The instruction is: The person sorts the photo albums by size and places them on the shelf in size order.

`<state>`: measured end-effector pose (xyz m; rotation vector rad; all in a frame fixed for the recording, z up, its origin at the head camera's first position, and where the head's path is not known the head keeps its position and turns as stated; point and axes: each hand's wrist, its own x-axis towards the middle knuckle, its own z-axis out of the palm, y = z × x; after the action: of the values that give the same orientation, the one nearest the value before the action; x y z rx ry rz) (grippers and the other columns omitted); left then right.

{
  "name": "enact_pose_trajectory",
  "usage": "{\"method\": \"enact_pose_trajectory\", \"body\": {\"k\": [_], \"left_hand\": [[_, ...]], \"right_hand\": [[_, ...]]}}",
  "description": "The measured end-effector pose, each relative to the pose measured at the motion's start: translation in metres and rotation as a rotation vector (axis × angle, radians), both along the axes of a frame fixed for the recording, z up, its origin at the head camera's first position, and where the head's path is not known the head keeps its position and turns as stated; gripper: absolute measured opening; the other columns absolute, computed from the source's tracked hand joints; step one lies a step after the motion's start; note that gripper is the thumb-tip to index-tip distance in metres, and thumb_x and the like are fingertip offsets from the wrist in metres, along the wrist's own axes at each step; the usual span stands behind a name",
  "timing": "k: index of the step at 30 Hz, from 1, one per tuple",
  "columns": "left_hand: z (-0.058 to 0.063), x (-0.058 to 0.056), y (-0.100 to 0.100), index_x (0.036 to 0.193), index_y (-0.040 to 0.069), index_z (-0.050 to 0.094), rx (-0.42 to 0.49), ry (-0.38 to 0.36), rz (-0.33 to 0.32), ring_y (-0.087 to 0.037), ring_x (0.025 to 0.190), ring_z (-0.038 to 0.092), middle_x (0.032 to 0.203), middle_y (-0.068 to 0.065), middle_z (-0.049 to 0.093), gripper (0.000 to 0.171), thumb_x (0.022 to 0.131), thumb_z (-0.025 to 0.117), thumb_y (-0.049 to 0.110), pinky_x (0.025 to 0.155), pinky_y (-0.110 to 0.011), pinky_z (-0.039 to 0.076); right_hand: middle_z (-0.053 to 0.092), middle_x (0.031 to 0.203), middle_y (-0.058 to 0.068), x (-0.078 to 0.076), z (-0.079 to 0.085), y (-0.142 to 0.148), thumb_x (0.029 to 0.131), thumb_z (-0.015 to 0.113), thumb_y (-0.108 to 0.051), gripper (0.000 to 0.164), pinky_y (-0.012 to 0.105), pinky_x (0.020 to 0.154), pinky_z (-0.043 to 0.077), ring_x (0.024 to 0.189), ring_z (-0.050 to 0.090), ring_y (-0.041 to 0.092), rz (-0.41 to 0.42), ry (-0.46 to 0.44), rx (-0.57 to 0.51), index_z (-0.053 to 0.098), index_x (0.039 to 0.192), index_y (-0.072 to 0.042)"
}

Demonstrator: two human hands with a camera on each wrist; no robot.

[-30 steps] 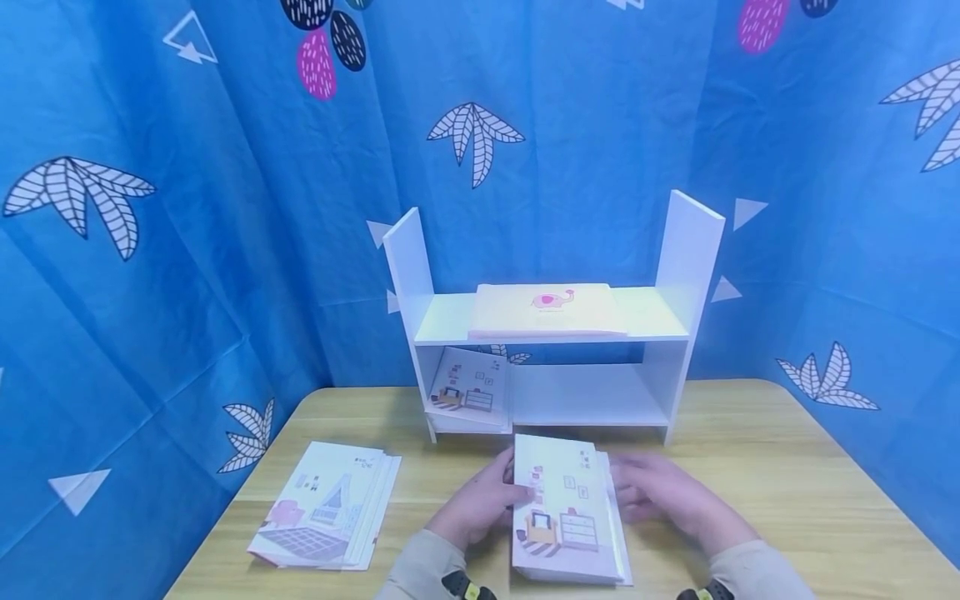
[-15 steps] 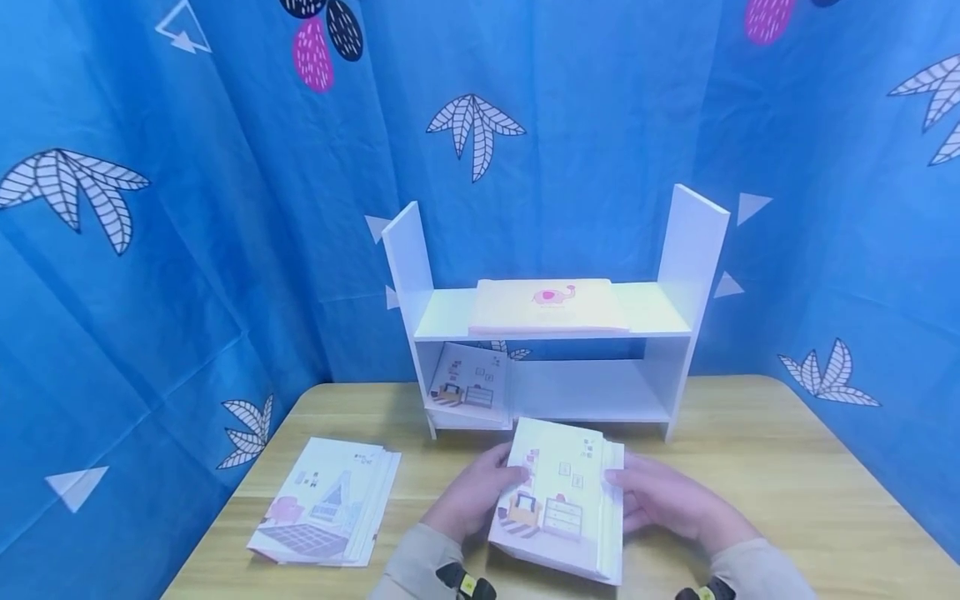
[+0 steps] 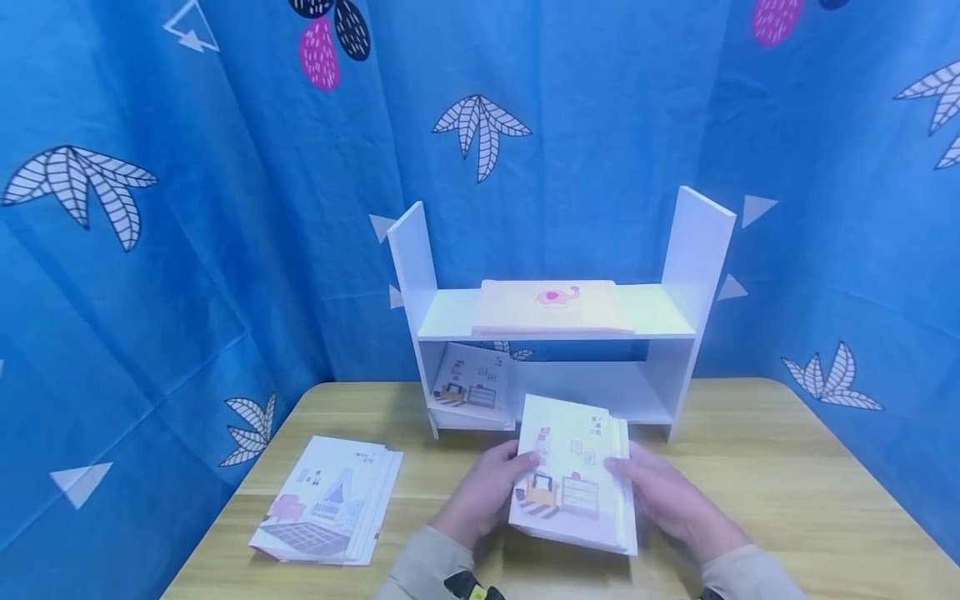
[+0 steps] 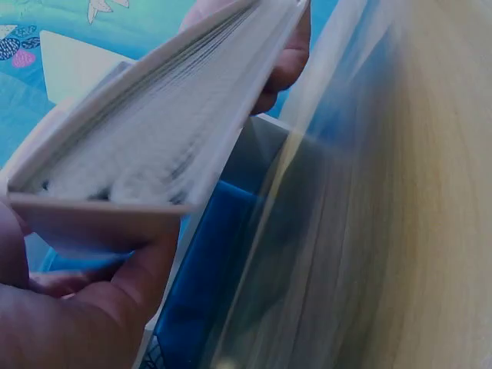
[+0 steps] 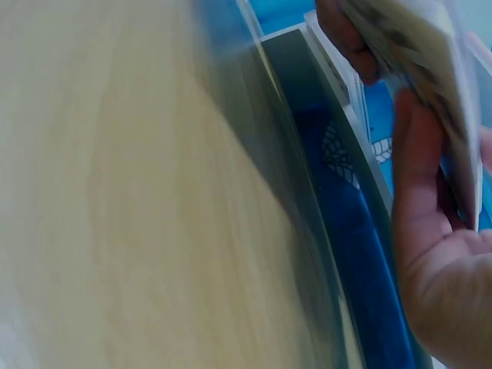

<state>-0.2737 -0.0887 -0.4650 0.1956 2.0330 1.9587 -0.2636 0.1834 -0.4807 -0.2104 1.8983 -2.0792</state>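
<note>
A small stack of white books (image 3: pixel 562 475), its top cover printed with an armchair and a drawer chest, is held between both hands just in front of the shelf. My left hand (image 3: pixel 483 493) grips its left side, thumb on the cover and fingers underneath. On the opposite side my right hand (image 3: pixel 672 500) pinches the edge, with its thumb on top. The page edges of the books (image 4: pixel 154 131) face the left wrist view. From the right wrist, the right hand (image 5: pixel 438 231) shows its fingers curled beneath the books (image 5: pixel 430 61).
A white two-tier shelf (image 3: pixel 678 379) stands at the back of the wooden table (image 3: pixel 780 500). Its lower left holds leaning books (image 3: pixel 471 387); a pink elephant-print item (image 3: pixel 551 308) lies on its upper board. Another stack of books (image 3: pixel 326 500) lies at left. Blue curtain (image 3: pixel 600 167) surrounds the table.
Both hands have lifted the stack off the table and moved it forward toward the shelf. The right hand has closed onto its right edge. The left stack and shelf items stay put.
</note>
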Motion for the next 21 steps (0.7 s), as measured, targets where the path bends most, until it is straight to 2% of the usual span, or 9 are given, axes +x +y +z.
{"method": "enact_pose_trajectory", "body": {"k": [5, 10, 11, 13, 15, 17, 18, 20, 21], "left_hand": [[-0.002, 0.002, 0.004, 0.15, 0.001, 0.043, 0.015, -0.015, -0.08, -0.022, 0.097, 0.07, 0.113, -0.006, 0.071, 0.062, 0.1, 0.061, 0.032, 0.085, -0.035, 0.058], [0.005, 0.002, 0.006, 0.152, 0.008, 0.044, -0.119, 0.081, -0.09, -0.021, 0.112, 0.064, 0.129, -0.005, 0.065, 0.065, 0.097, 0.065, 0.037, 0.102, -0.047, 0.05], [0.008, 0.001, 0.006, 0.152, 0.01, 0.044, -0.159, 0.105, -0.075, -0.022, 0.117, 0.062, 0.133, -0.005, 0.063, 0.065, 0.098, 0.065, 0.039, 0.106, -0.049, 0.046], [0.014, -0.002, 0.006, 0.151, 0.012, 0.046, -0.215, 0.136, -0.046, -0.021, 0.122, 0.059, 0.136, -0.003, 0.061, 0.062, 0.099, 0.063, 0.041, 0.11, -0.053, 0.041], [0.02, -0.006, 0.006, 0.151, 0.012, 0.045, -0.238, 0.147, -0.018, -0.023, 0.125, 0.057, 0.138, -0.005, 0.06, 0.061, 0.1, 0.06, 0.042, 0.111, -0.055, 0.038], [0.024, -0.011, 0.006, 0.151, 0.012, 0.046, -0.251, 0.149, 0.004, -0.023, 0.123, 0.058, 0.134, -0.003, 0.062, 0.06, 0.101, 0.058, 0.043, 0.111, -0.056, 0.039], [0.026, -0.013, 0.005, 0.151, 0.013, 0.046, -0.251, 0.148, 0.01, -0.022, 0.122, 0.059, 0.132, -0.002, 0.062, 0.06, 0.101, 0.058, 0.043, 0.111, -0.056, 0.039], [0.032, -0.018, 0.005, 0.152, 0.015, 0.045, -0.254, 0.145, 0.022, -0.023, 0.123, 0.058, 0.132, -0.001, 0.062, 0.06, 0.102, 0.056, 0.044, 0.112, -0.058, 0.036], [0.035, -0.021, 0.005, 0.153, 0.017, 0.045, -0.257, 0.148, 0.027, -0.023, 0.123, 0.057, 0.131, 0.0, 0.062, 0.059, 0.102, 0.056, 0.045, 0.112, -0.058, 0.036]], "right_hand": [[0.067, 0.121, 0.02, 0.002, 0.002, 0.001, 0.105, 0.051, -0.028, 0.067, 0.042, 0.081, 0.059, 0.099, 0.069, 0.034, -0.121, -0.021, -0.001, 0.021, 0.158, 0.002], [0.066, 0.118, 0.021, 0.001, 0.008, -0.001, 0.106, 0.048, -0.029, 0.06, 0.044, 0.075, 0.059, 0.093, 0.069, 0.037, -0.221, -0.032, 0.019, 0.026, 0.158, -0.008], [0.062, 0.128, 0.023, 0.0, 0.01, -0.001, 0.106, 0.047, -0.03, 0.062, 0.047, 0.085, 0.057, 0.105, 0.066, 0.039, -0.226, -0.016, 0.047, 0.025, 0.159, -0.008], [0.055, 0.139, 0.022, -0.002, 0.015, -0.003, 0.106, 0.047, -0.03, 0.063, 0.046, 0.09, 0.054, 0.108, 0.064, 0.038, -0.245, 0.006, 0.09, 0.023, 0.161, -0.011], [0.039, 0.155, 0.022, -0.005, 0.02, -0.006, 0.106, 0.047, -0.031, 0.064, 0.052, 0.109, 0.04, 0.131, 0.05, 0.04, -0.261, 0.028, 0.15, 0.021, 0.162, -0.013], [0.022, 0.164, 0.019, -0.009, 0.025, -0.009, 0.106, 0.047, -0.029, 0.066, 0.056, 0.119, 0.021, 0.146, 0.028, 0.039, -0.278, 0.061, 0.21, 0.019, 0.162, -0.01], [0.023, 0.164, 0.019, -0.012, 0.028, -0.011, 0.106, 0.046, -0.027, 0.065, 0.056, 0.119, 0.021, 0.146, 0.029, 0.039, -0.291, 0.063, 0.215, 0.019, 0.162, -0.009], [0.011, 0.168, 0.016, -0.018, 0.033, -0.015, 0.106, 0.045, -0.025, 0.065, 0.059, 0.121, 0.003, 0.153, 0.005, 0.037, -0.305, 0.079, 0.247, 0.017, 0.162, -0.008], [0.01, 0.168, 0.014, -0.021, 0.035, -0.016, 0.106, 0.044, -0.024, 0.065, 0.059, 0.121, 0.003, 0.153, 0.004, 0.037, -0.314, 0.086, 0.255, 0.016, 0.163, -0.009]]}}
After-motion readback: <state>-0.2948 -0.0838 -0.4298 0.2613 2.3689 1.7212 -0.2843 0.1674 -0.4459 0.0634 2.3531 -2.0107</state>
